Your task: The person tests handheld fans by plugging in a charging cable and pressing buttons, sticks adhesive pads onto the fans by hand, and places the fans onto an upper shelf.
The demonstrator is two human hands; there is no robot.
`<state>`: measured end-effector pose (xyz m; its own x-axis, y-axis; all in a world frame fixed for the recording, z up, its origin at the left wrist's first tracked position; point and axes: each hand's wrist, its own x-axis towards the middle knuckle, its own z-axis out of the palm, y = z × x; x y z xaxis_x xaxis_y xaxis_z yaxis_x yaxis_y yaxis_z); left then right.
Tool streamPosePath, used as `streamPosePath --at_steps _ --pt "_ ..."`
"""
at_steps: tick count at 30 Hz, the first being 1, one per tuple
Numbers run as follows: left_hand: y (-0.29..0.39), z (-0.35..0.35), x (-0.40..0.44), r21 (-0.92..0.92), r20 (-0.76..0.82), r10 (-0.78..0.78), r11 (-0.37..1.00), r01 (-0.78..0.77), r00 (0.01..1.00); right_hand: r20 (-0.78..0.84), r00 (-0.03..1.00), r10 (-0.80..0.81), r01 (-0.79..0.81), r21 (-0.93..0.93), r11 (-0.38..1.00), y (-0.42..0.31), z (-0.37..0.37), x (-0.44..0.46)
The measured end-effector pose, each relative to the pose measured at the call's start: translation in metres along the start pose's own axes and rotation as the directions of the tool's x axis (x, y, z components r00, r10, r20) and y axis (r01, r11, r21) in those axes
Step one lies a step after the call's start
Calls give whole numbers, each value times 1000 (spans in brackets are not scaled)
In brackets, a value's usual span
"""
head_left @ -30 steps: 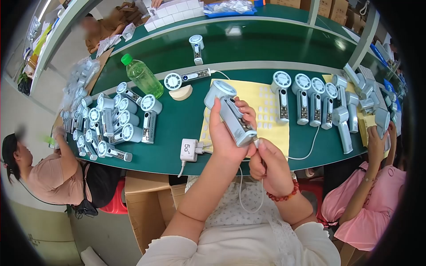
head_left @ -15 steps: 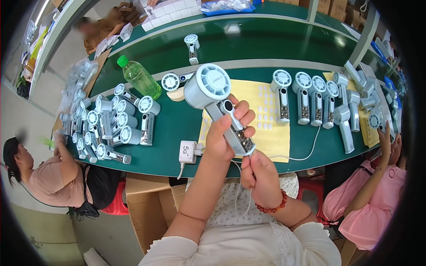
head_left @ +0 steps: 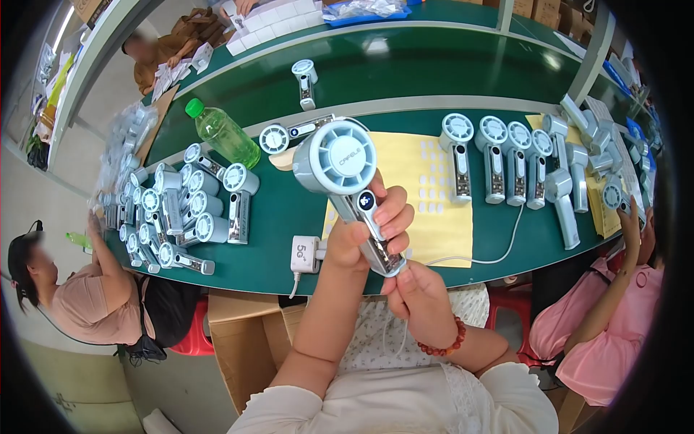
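Note:
My left hand (head_left: 379,228) is wrapped round the handle of a light-blue handheld fan (head_left: 340,159), its round head facing up toward me. A small round display (head_left: 366,201) on the handle glows with a mark too small to read. At the foot of the handle, the fingers of my right hand (head_left: 423,300) pinch the end of a thin white cable (head_left: 394,340); the plug itself is hidden by the fingers. Under the fan lies a yellow sheet (head_left: 405,166) with rows of small pale stickers. A white charger (head_left: 305,254) marked 5G stands left of my left hand.
Many similar fans (head_left: 170,199) crowd the left of the green table. Several stand in a row (head_left: 494,159) at right, beside a heap (head_left: 596,145). A green-capped bottle (head_left: 224,134) stands behind. Co-workers sit at left (head_left: 87,296) and right (head_left: 593,333); another person (head_left: 163,61) is across.
The fan has come slightly lower and more upright, its head turned more toward me. Its display, dark before, is now lit. Both hands keep their hold.

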<state>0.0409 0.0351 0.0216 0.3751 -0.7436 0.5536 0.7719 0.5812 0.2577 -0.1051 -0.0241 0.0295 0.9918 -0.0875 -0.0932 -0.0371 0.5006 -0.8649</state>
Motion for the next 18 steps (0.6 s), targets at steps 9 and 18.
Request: streamPosePath --at_steps 9,18 --pt "-3 -9 -2 7 -4 -60 998 60 998 89 996 -11 12 -15 1000 5 -12 3" --pt "-2 18 20 702 -659 300 575 421 690 -133 974 -186 96 -501 860 -13 -29 33"
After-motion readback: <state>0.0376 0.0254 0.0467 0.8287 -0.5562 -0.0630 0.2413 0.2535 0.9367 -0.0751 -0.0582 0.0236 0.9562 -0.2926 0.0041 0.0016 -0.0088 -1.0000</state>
